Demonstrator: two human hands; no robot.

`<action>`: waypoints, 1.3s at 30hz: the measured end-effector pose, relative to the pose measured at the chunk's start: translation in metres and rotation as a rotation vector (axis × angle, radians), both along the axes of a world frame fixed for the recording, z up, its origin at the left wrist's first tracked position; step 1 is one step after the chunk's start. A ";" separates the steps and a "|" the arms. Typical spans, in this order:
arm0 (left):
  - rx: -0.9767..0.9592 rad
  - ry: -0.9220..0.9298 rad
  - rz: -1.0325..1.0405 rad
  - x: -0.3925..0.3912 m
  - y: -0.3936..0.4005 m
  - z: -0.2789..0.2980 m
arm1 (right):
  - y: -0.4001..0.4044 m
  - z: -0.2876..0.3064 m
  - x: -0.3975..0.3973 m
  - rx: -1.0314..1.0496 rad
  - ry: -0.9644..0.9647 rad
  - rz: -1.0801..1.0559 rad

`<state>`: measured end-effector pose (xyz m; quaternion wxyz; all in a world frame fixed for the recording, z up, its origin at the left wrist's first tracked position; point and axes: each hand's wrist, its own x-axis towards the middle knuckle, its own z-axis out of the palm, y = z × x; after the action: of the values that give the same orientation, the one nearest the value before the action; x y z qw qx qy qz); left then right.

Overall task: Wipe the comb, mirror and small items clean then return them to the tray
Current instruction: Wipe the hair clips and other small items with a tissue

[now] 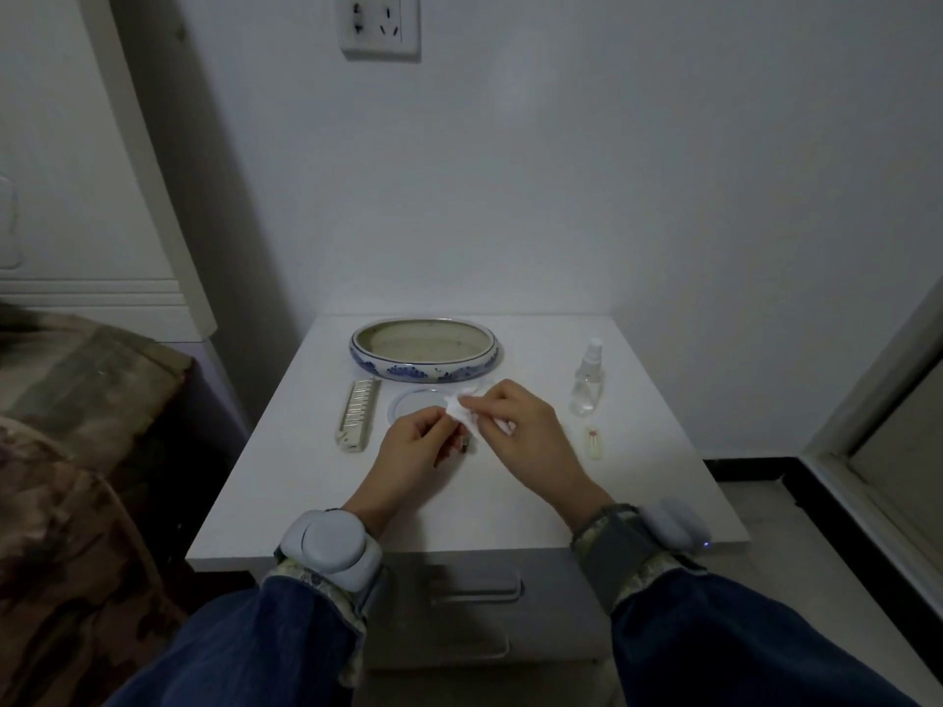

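Observation:
On the white bedside table stands a blue-and-white oval ceramic tray at the back. A pale comb lies left of a round mirror, which my hands partly hide. My left hand pinches a small dark item, mostly hidden by the fingers. My right hand grips a white tissue and presses it against that item. Both hands hover just above the table, in front of the mirror.
A clear spray bottle stands at the right, with a small pale clip lying in front of it. A bed with a patterned cover is on the left. A wall socket sits above. Drawer handle below.

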<state>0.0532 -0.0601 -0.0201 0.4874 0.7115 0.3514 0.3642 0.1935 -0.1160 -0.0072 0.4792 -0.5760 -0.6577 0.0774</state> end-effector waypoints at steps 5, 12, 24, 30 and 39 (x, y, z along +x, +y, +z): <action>0.058 0.054 -0.040 -0.001 -0.002 0.000 | 0.003 -0.005 0.002 0.036 -0.145 -0.092; 0.041 0.065 -0.087 -0.001 -0.005 0.004 | 0.005 -0.007 0.015 0.017 -0.017 -0.274; 0.015 0.056 -0.017 0.000 -0.006 0.003 | 0.000 -0.004 -0.002 0.006 -0.036 -0.040; 0.080 0.096 -0.038 0.001 -0.005 0.003 | 0.001 -0.006 0.001 0.010 -0.059 -0.096; 0.029 0.080 -0.062 0.000 -0.003 0.001 | 0.002 -0.003 0.016 0.153 0.167 -0.389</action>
<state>0.0530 -0.0630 -0.0193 0.4737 0.7429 0.3432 0.3254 0.2093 -0.1141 -0.0101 0.5802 -0.6455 -0.4963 -0.0190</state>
